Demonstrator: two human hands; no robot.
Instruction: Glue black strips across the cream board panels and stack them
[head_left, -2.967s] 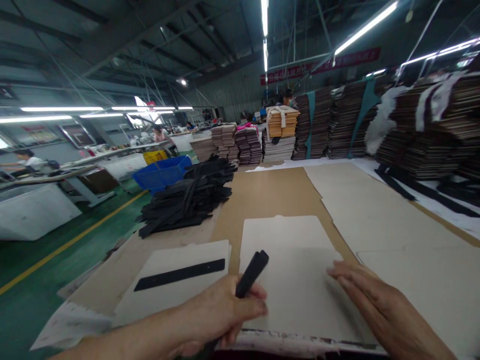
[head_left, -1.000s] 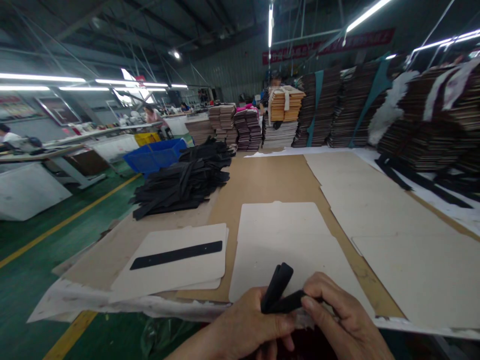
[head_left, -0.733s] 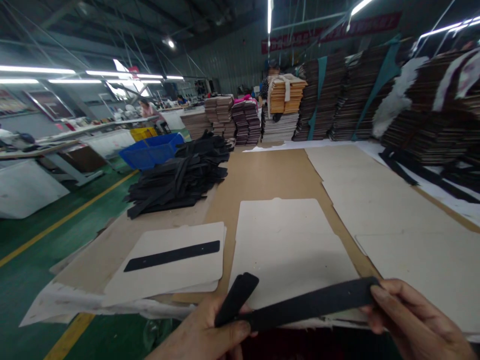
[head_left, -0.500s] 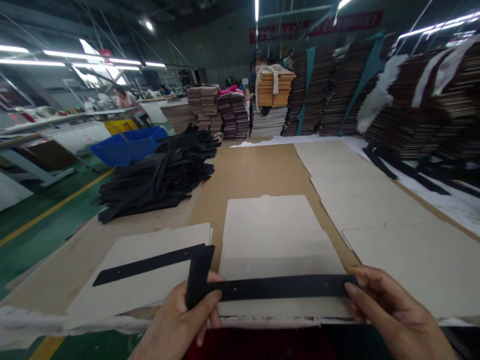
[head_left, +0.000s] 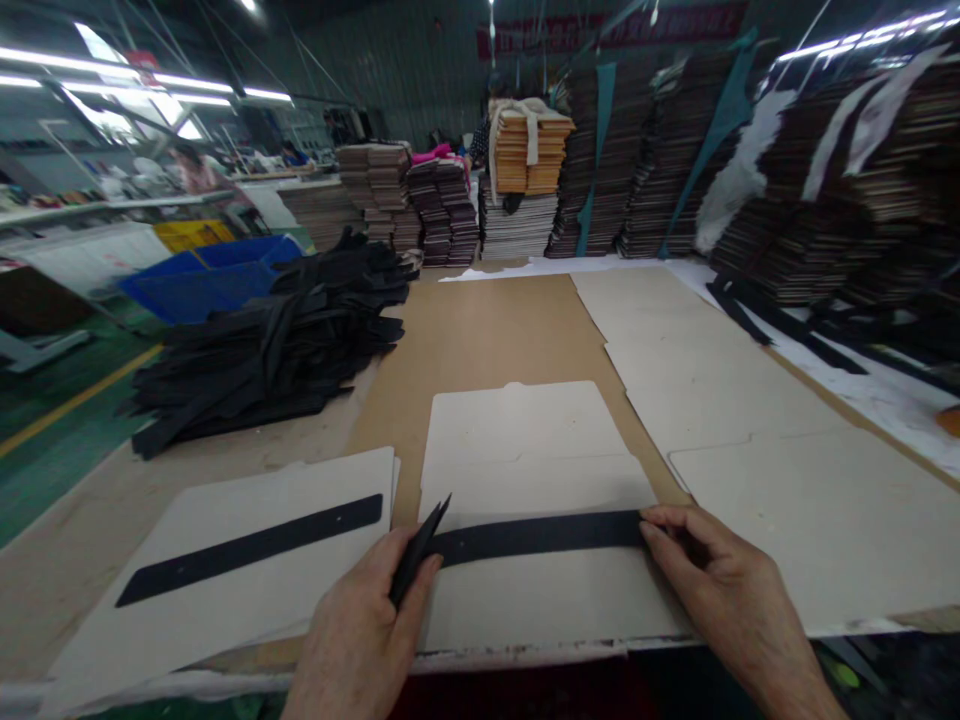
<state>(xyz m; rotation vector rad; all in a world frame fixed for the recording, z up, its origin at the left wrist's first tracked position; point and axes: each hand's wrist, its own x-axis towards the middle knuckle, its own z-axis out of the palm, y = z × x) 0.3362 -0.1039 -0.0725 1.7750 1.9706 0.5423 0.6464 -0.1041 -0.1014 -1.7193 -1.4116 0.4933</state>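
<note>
A long black strip [head_left: 540, 537] stretches between my two hands, over the near part of a pale panel [head_left: 525, 470]. My left hand [head_left: 367, 610] is closed on the strip's left end and also holds further black strips [head_left: 420, 555] that stick up between thumb and fingers. At the strip's right end, my right hand [head_left: 720, 575] pinches the corner between thumb and forefinger. Another black strip [head_left: 255, 550] lies slantwise on the left pale panel [head_left: 202, 510], touched by neither hand.
A heap of black strips [head_left: 277, 340] lies at the table's left, beside a blue bin [head_left: 210, 280]. Pale panels [head_left: 810, 480] cover the right side. Tall stacks [head_left: 825, 220] stand at the back and right. A person [head_left: 196, 170] is far off at the left.
The stretched strip has moved away from me and lower over the middle panel. The strips in my left hand have turned edge-on, clear of the strip on the left panel. The view has shifted right.
</note>
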